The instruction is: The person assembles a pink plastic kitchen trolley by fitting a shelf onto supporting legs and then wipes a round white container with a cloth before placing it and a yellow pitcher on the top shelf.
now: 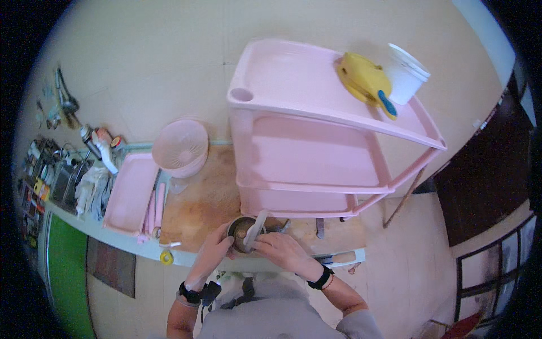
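Note:
Over the front edge of the wooden board (195,212), my left hand (214,248) grips the left side of a small round metal-looking cup (233,230). The cup's mouth faces up and its inside looks brownish. My right hand (282,251) is closed around a pale, flat, strip-like tool (258,225). That tool stands tilted across the cup's right side, its upper end pointing away from me. Its lower end is hidden by the cup and my fingers, so its exact kind does not show. Beyond both hands rises a pink three-tier cart (316,113), close to the cup.
On the cart's top shelf sit a yellow dustpan-like item (364,79) and a white bucket (405,73). Left of the board are a pink basket (180,148), a pink tray (131,192) and pink tubes (160,203). Yellow tape (166,257) and a wooden-handled brush (341,257) lie near the edge.

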A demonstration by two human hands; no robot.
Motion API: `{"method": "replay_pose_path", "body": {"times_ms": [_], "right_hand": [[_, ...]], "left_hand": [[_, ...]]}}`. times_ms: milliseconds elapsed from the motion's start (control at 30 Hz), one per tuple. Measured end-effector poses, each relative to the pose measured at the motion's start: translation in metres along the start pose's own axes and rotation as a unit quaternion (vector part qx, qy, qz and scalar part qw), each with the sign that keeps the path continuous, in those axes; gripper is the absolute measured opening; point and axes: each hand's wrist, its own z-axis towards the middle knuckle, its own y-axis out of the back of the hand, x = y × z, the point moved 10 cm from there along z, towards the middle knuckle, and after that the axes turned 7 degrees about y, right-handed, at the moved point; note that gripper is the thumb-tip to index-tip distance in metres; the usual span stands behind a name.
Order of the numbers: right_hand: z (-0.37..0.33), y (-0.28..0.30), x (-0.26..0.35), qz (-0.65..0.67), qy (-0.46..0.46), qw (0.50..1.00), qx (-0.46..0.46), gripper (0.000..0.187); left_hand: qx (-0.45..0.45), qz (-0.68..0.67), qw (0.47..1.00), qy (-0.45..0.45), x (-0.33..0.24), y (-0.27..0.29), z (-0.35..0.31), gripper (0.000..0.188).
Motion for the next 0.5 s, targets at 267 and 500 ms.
{"method": "replay_pose_path", "body": {"times_ms": [267,500], "right_hand": [[0.015,0.168,0.015,-0.148,0.048,0.985,-0.080,0.026],[0.024,0.352,0.005,-0.054,-0.121,0.960,-0.245,0.025]], "left_hand": [[-0.051,0.031,0.996,-0.060,-0.017,0.010,0.002,0.036],[-0.058,0.039,0.997,-0.045,-0.009,0.009,0.001,0.038]]}}
